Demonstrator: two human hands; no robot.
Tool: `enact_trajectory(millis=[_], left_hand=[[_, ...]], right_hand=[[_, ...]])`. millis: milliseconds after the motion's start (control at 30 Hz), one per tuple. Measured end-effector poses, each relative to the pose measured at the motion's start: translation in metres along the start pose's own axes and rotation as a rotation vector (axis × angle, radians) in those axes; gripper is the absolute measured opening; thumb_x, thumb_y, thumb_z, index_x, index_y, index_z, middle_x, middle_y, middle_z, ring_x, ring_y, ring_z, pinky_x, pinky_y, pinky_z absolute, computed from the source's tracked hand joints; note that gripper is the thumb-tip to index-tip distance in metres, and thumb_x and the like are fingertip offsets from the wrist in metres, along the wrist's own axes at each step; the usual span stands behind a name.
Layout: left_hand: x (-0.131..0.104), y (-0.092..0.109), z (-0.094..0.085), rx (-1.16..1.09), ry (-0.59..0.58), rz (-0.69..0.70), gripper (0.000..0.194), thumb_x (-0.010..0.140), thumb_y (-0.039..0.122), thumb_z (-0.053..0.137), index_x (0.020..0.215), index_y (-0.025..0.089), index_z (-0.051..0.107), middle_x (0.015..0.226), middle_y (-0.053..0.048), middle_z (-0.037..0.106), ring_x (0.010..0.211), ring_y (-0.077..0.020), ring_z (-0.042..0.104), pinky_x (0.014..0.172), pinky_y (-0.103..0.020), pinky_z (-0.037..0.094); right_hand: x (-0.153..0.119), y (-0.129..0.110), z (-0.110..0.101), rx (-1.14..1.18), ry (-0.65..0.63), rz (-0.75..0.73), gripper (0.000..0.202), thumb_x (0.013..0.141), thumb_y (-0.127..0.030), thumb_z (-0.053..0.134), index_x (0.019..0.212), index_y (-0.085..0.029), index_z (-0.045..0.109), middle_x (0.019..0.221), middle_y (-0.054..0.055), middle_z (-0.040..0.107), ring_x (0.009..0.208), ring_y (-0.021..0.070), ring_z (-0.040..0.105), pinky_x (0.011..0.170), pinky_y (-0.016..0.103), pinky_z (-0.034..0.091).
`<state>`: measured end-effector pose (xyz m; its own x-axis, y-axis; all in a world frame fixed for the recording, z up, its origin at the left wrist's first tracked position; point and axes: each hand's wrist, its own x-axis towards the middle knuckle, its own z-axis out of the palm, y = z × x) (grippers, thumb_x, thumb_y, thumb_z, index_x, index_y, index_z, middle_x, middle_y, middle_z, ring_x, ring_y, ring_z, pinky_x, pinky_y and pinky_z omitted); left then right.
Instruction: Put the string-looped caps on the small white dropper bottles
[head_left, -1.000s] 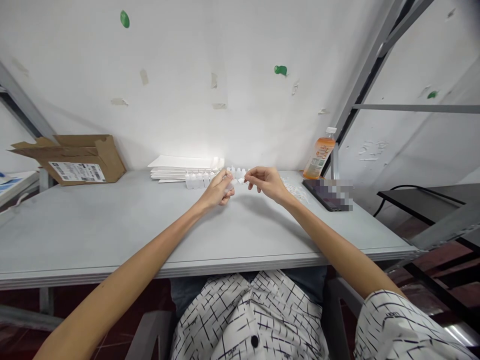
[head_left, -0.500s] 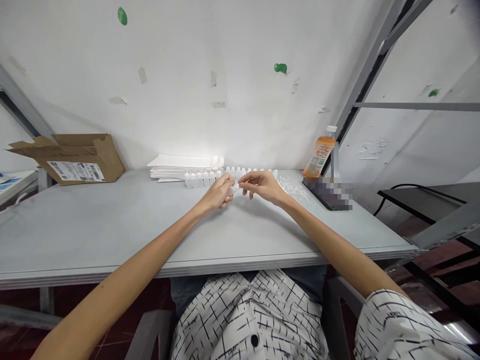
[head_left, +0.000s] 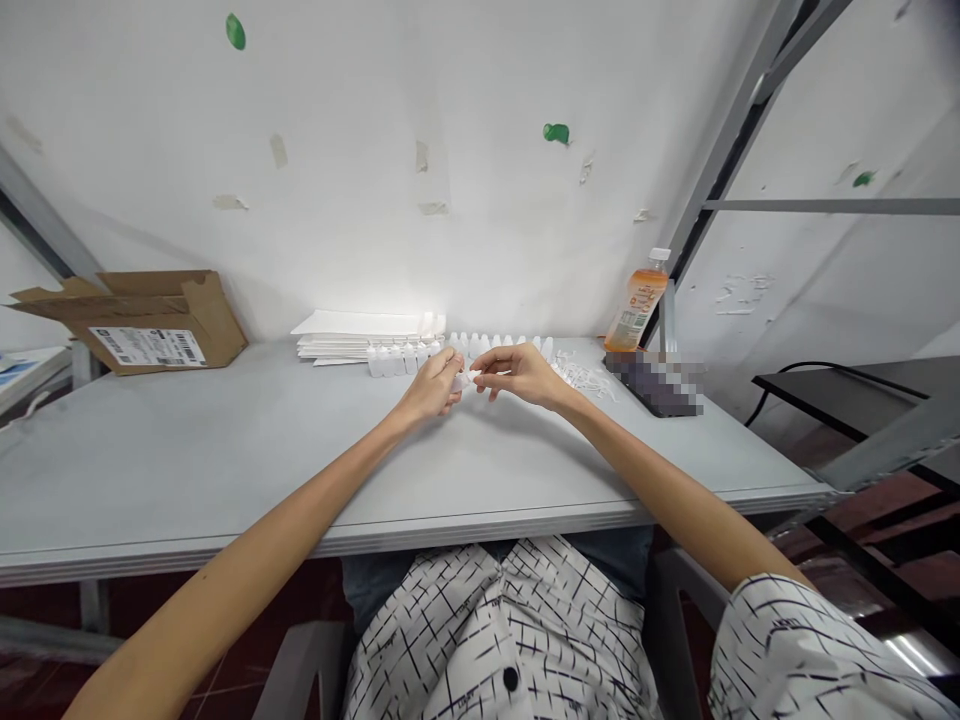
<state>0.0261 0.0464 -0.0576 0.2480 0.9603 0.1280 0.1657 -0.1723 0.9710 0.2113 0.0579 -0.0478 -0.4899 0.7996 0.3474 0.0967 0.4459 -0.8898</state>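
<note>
Above the middle of the table, my left hand (head_left: 433, 386) is closed around a small white plastic bottle (head_left: 460, 382), mostly covered by the fingers. The bottle's narrow end points to the right. At that end, my right hand (head_left: 523, 374) has thumb and forefinger pinched together; whatever is between them is too small to make out. Behind both hands stand several small white dropper bottles (head_left: 390, 360) in rows, partly hidden by the fingers. Beyond my right wrist lies a loose heap of thin white plastic pieces (head_left: 589, 378).
A stack of white sheets or envelopes (head_left: 360, 326) lies at the back, against the wall. An open cardboard box (head_left: 169, 320) stands back left. At the right are a bottle of orange drink (head_left: 637, 305) and a dark, pixelated flat object (head_left: 660, 390). The grey table (head_left: 225, 450) ends before my lap.
My right fingertips have shifted slightly left, against the narrow end of the small bottle. My left hand stays closed around it. The whole view has tilted a little.
</note>
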Motion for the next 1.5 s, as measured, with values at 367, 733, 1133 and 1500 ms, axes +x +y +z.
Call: enact_trajectory(millis=[367, 733, 1133, 1500], left_hand=[[0.001, -0.002, -0.001, 0.192, 0.005, 0.081, 0.025, 0.100, 0.033, 0.036, 0.077, 0.022, 0.035, 0.058, 0.009, 0.032, 0.040, -0.0050, 0.032, 0.039, -0.015, 0.029], [0.003, -0.007, 0.002, 0.233, -0.021, 0.112, 0.027, 0.100, 0.033, 0.038, 0.076, 0.021, 0.033, 0.064, 0.007, 0.035, 0.049, -0.0057, 0.033, 0.049, -0.017, 0.038], [0.004, -0.006, -0.002, 0.200, -0.013, 0.155, 0.027, 0.100, 0.036, 0.039, 0.078, 0.022, 0.034, 0.056, 0.010, 0.031, 0.044, -0.0051, 0.032, 0.046, -0.017, 0.031], [0.000, -0.004, 0.002, 0.165, -0.042, 0.117, 0.029, 0.101, 0.032, 0.040, 0.075, 0.022, 0.032, 0.060, 0.010, 0.029, 0.044, -0.0042, 0.027, 0.043, -0.015, 0.030]], right_hand=[[-0.002, 0.001, 0.003, -0.163, -0.068, -0.009, 0.045, 0.082, -0.058, 0.069, 0.076, -0.014, 0.068, 0.067, 0.005, 0.066, 0.060, 0.0135, 0.063, 0.051, 0.025, 0.054], [-0.001, 0.009, 0.010, -0.407, 0.080, -0.153, 0.053, 0.091, -0.064, 0.053, 0.070, -0.016, 0.059, 0.064, 0.002, 0.060, 0.053, 0.0104, 0.058, 0.051, 0.023, 0.045], [-0.005, 0.001, 0.005, -0.160, -0.031, -0.045, 0.041, 0.084, -0.053, 0.069, 0.087, -0.013, 0.069, 0.071, 0.005, 0.066, 0.067, 0.0155, 0.065, 0.050, 0.025, 0.054], [-0.005, 0.006, 0.010, -0.288, -0.120, 0.008, 0.054, 0.096, -0.061, 0.045, 0.065, -0.017, 0.050, 0.058, 0.001, 0.056, 0.050, 0.0097, 0.056, 0.048, 0.023, 0.048]])
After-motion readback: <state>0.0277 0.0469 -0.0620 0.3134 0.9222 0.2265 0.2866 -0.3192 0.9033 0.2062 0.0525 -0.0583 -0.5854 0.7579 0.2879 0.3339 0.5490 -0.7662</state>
